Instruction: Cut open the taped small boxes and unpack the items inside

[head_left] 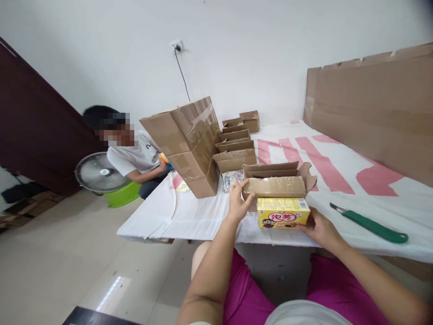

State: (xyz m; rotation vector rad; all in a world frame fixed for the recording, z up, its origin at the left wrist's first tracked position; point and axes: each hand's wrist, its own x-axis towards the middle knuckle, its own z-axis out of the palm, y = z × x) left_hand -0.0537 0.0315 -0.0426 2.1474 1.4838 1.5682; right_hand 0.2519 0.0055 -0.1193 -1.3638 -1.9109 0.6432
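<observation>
In front of me on the table stands an open cardboard box (274, 187) with its flaps up. My left hand (238, 201) grips its left front corner, thumb on the near side and fingers along the edge. A yellow snack box (283, 213) with red lettering sits against the near side of the cardboard box, by the table's front edge. My right hand (320, 229) is closed around its right end, thumb on the front face. The fingers behind that end are partly hidden. What the cardboard box holds inside cannot be seen.
A green-handled cutter (374, 225) lies at right, blade exposed. Stacked taped cartons (189, 149), a row of open boxes (235, 145) and a printed packet (233, 179) are at left. A cardboard panel (372, 108) stands behind. Another person (135, 155) sits beyond, near a fan (103, 172).
</observation>
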